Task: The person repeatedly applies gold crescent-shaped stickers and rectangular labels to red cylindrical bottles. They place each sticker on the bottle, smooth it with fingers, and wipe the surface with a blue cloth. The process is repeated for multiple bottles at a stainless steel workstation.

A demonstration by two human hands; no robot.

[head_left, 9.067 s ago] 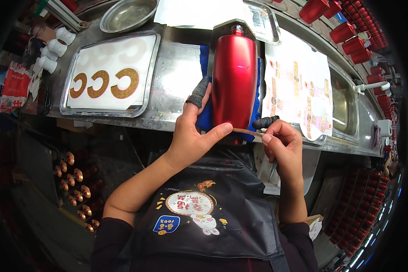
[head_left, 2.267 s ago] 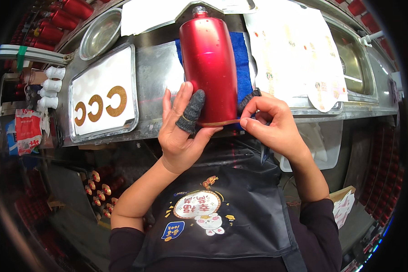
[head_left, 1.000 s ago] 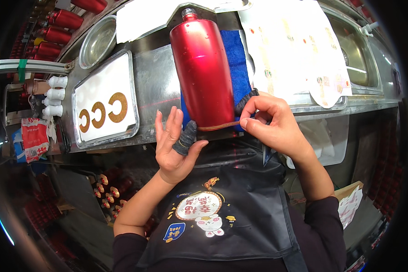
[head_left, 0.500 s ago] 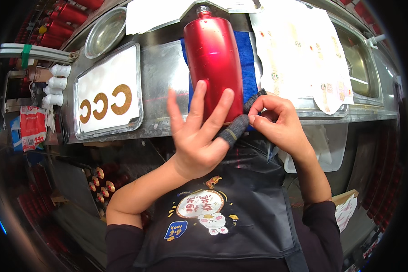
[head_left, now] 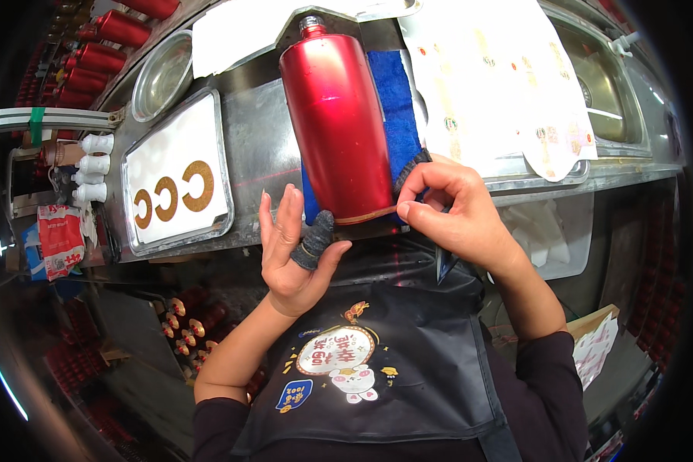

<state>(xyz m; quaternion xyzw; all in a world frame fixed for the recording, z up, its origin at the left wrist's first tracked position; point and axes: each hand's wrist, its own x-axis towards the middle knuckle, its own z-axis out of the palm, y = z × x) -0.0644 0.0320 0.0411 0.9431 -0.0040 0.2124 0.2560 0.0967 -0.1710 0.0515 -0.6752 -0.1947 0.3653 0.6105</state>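
Observation:
A glossy red bottle [head_left: 337,115] lies on a blue cloth [head_left: 396,92], its neck pointing away from me and its base toward me. A thin copper-coloured strip [head_left: 366,216] runs along the base edge. My left hand [head_left: 289,250] is off the bottle, just left of its base, fingers stretched and thumb apart. A dark grey finger sleeve [head_left: 313,240] covers one of its fingers. My right hand [head_left: 450,212] is curled at the base's right corner, thumb and fingertip drawn together by the strip. From under it sticks a dark pointed piece [head_left: 443,266], its kind unclear.
Left on the metal counter [head_left: 262,127] stands a tray [head_left: 222,192] with gold C-shaped pieces on white backing, beside a metal bowl [head_left: 162,75]. White printed sheets [head_left: 500,92] cover the right side, before a sink [head_left: 604,77]. Red bottles [head_left: 100,58] stand far left.
My left hand has come off the bottle, moving down and left and turning sideways. The right hand stays by the base corner. The whole view has shifted slightly.

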